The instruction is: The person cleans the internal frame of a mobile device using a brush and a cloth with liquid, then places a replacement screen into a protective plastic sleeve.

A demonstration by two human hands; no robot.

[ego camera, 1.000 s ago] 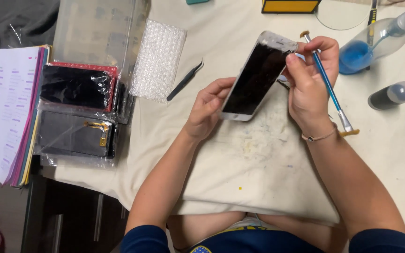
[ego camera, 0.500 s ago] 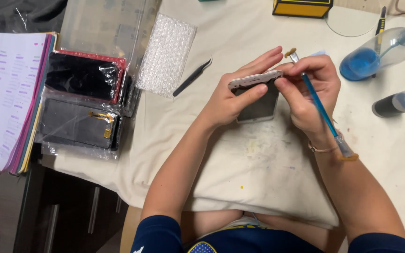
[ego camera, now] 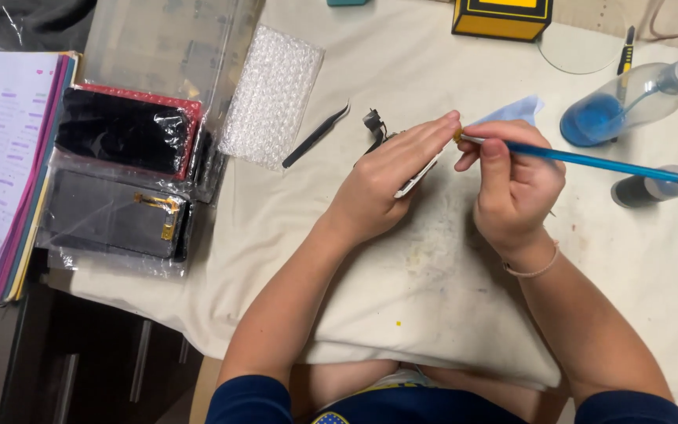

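Two hands were busy right at the middle of the worktop point(ego camera: 433, 71), which was draped in a cream cloth, a bit stained and wrinkled where the work was going on. The left hand point(ego camera: 390, 177) was clamped over a phone point(ego camera: 419, 174), mostly covering it, so only a thin pale edge and a dark bit with a ribbon-like piece poking out at the far end showed. The phone's long axis ran diagonally, from near the person up and away to their right, and it sat tipped on edge rather than flat, as far as I could tell.

The right hand point(ego camera: 512, 188) was pinched shut on a blue paintbrush point(ego camera: 590, 161), thin and smooth, with a metal ferrule at the far right end. Its handle lay nearly level, pointing left, and the tip met the phone's upper corner right by the left fingertips. So the hands were almost touching there, and the brush hand was the one lined up on that corner.

Around them: slim black tweezers point(ego camera: 315, 135) just left of the phone, a sheet of bubble wrap point(ego camera: 272, 94), bagged dark screen panels point(ego camera: 115, 177) stacked further left, a clear bottle of blue liquid point(ego camera: 621, 110) and a small dark bottle point(ego camera: 645, 188) off to the right.
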